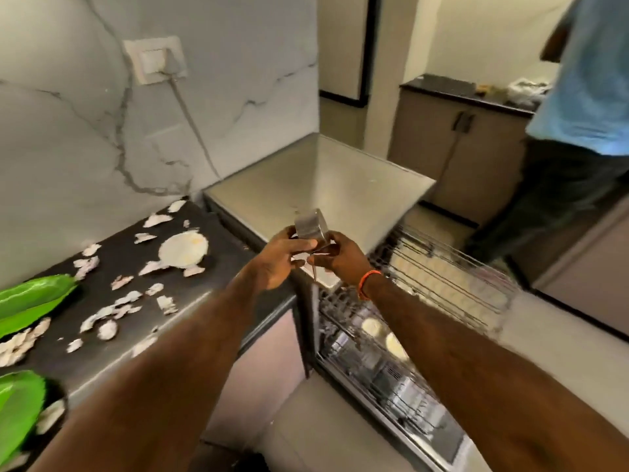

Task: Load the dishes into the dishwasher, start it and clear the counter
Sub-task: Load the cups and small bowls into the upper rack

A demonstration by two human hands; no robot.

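Both my hands meet over the edge of the dishwasher's steel top (340, 178). My left hand (282, 257) grips a small steel cup (311, 226) from the left. My right hand (340, 258), with an orange wristband, pinches something thin below the cup; a thin brown strip hangs down from the hands. The dishwasher stands open below, with its wire racks (452, 277) pulled out. Light plates (391, 342) and dark items sit in the lower rack (391, 379). A white plate (183, 250) lies on the dark counter (136, 338).
Several pale peel scraps (105, 328) are scattered over the counter, with green leaves (30, 298) at its left edge. A cord runs from a wall socket (155, 59). A person in a blue shirt (585, 97) stands at the right by a cabinet (452, 144).
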